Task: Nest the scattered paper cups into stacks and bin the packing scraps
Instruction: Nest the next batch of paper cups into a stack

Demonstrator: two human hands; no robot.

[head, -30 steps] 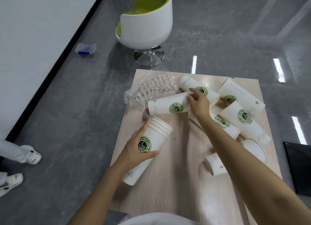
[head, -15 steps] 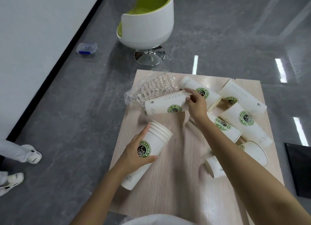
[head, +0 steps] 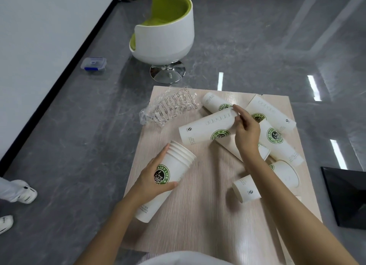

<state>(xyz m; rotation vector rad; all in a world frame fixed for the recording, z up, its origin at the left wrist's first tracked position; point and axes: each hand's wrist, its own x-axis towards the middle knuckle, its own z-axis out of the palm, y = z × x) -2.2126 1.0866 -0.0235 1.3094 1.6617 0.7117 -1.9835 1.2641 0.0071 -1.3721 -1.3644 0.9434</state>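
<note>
My left hand (head: 153,180) grips a stack of nested white paper cups (head: 170,177) with a green coffee logo, tilted with its mouth up and to the right. My right hand (head: 245,130) pinches the rim of a single cup (head: 206,129) and holds it on its side just above the wooden table (head: 198,215). Several more loose cups lie on their sides at the right, among them one far cup (head: 213,103), one long cup (head: 271,114) and one near cup (head: 247,187). A crumpled clear plastic wrapper (head: 170,108) with printed text sits at the table's far left corner.
A white and green swivel chair (head: 166,33) stands on the grey floor beyond the table. A small clear box with a blue lid (head: 93,63) lies by the wall. A black object (head: 348,197) sits at the right. Someone's white shoes (head: 17,191) show at the left edge.
My right hand has taken hold of the single cup by its rim and lifted it off the table, swinging its base toward the stack. The stack in my left hand has stayed about where it was.
</note>
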